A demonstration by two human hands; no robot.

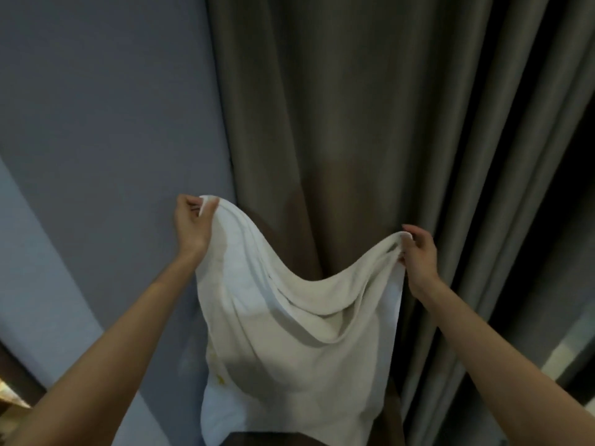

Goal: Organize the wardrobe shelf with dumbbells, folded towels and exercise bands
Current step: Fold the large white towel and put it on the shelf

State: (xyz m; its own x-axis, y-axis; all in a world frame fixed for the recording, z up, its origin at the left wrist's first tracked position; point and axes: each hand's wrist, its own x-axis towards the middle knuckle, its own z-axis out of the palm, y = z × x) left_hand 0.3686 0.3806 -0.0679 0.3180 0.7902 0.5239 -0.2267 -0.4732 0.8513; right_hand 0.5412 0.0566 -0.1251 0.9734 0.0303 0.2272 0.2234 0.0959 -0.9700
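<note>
A white towel (289, 333) hangs unfolded in the air in front of me, sagging in the middle between its two upper corners. My left hand (191, 225) pinches the upper left corner, held higher. My right hand (418, 254) grips the upper right corner, a little lower. The towel's lower edge drops out of sight at the bottom of the view. No dumbbells, exercise bands or wardrobe shelf are in sight.
A grey-blue wall (106, 123) fills the left side. Grey-brown curtains (370, 107) hang in folds behind the towel and to the right. A dark edge of furniture (16, 375) shows at the lower left, and a pale strip (573, 346) at the lower right.
</note>
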